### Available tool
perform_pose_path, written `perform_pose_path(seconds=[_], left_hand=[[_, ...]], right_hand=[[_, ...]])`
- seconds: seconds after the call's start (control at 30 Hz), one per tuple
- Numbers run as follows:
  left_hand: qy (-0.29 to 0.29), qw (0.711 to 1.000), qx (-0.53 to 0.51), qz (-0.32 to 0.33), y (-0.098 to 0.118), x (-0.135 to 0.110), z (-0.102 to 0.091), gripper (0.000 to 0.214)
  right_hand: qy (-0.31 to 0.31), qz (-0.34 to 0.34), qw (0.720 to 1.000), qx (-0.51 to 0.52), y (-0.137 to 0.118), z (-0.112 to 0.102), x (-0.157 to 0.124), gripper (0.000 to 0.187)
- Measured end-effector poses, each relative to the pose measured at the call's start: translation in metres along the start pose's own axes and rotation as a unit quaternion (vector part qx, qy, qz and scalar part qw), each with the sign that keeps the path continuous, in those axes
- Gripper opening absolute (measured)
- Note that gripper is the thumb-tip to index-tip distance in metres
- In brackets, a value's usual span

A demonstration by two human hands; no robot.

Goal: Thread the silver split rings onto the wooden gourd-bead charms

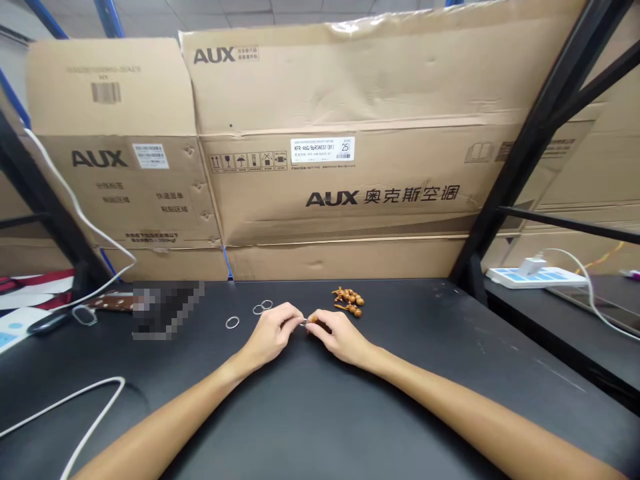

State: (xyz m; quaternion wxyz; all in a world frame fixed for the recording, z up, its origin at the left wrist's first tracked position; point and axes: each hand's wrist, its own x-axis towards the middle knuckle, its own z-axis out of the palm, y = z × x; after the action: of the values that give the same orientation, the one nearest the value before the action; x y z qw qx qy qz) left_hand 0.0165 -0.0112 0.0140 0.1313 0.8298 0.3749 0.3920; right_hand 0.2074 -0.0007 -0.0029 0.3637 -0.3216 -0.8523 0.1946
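Far to the left of the loose brown gourd charms [350, 301], a white cable [117, 383] lay bent on the black desk [300, 420], and beyond it were a pair of glasses [85, 315] and a dark item blurred out by pixelation. Nearer the charms, yet still to their left, one metal ring [233, 328] lay singly, followed by two rings [263, 307] that appeared to overlap. The left hand [274, 332] was to the left of the charms and nearer the person, its thumb and fingers pinched narrow on a small silver ring [303, 322]. The right hand [343, 337] was directly on the near side of the charms, its fingers closed on a brown piece [313, 319] that met or nearly met that ring; whether the two were joined could not be determined. Behind the charms stood a large cardboard carton [330, 223] marked AUX. Far to the right of the charms was a white power strip [560, 277] with a charger [533, 267] plugged in.
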Motion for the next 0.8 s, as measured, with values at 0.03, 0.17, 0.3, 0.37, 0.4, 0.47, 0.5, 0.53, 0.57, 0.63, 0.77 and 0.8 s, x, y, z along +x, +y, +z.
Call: perform_pose_path(seconds=[0.03, 0.17, 0.3, 0.37, 0.4, 0.47, 0.5, 0.53, 0.57, 0.63, 0.77, 0.8], left_hand=[[-0.001, 1.0, -0.004, -0.003, 0.0, 0.0, 0.0, 0.02], [-0.016, 1.0, -0.005, 0.002, 0.002, 0.0, -0.001, 0.022], [-0.054, 0.998, 0.023, 0.019, 0.001, -0.001, -0.001, 0.019], [-0.072, 0.997, 0.03, 0.026, 0.0, -0.003, 0.0, 0.016], [-0.079, 0.996, 0.033, 0.03, -0.001, -0.003, 0.0, 0.015], [-0.087, 0.994, 0.042, 0.041, -0.002, -0.004, 0.001, 0.015], [-0.088, 0.994, 0.047, 0.047, -0.003, -0.005, 0.001, 0.015], [-0.086, 0.994, 0.05, 0.052, -0.003, -0.005, 0.001, 0.016], [-0.08, 0.994, 0.05, 0.055, -0.003, -0.004, 0.001, 0.017], [-0.062, 0.996, 0.041, 0.052, -0.004, -0.004, 0.001, 0.018], [-0.045, 0.998, 0.019, 0.035, -0.004, -0.002, 0.001, 0.019], [-0.048, 0.998, 0.017, 0.031, -0.004, -0.002, 0.0, 0.018]], right_hand=[[-0.002, 0.0, 1.0, 0.002, 0.0, 0.0, 0.0, 0.021], [0.008, -0.012, 1.0, -0.013, 0.003, 0.0, -0.001, 0.025], [0.029, -0.051, 0.992, -0.113, 0.008, 0.002, -0.003, 0.023], [0.034, -0.076, 0.98, -0.18, 0.011, 0.003, -0.004, 0.022], [0.035, -0.086, 0.974, -0.207, 0.012, 0.003, -0.005, 0.022], [0.035, -0.1, 0.966, -0.235, 0.013, 0.003, -0.005, 0.022], [0.033, -0.104, 0.965, -0.237, 0.013, 0.003, -0.005, 0.022], [0.031, -0.105, 0.966, -0.235, 0.013, 0.003, -0.005, 0.022], [0.029, -0.103, 0.968, -0.229, 0.013, 0.003, -0.004, 0.021], [0.026, -0.089, 0.974, -0.207, 0.013, 0.003, -0.004, 0.021], [0.023, -0.06, 0.983, -0.17, 0.015, 0.002, -0.002, 0.019], [0.023, -0.061, 0.983, -0.169, 0.015, 0.002, -0.002, 0.019]])
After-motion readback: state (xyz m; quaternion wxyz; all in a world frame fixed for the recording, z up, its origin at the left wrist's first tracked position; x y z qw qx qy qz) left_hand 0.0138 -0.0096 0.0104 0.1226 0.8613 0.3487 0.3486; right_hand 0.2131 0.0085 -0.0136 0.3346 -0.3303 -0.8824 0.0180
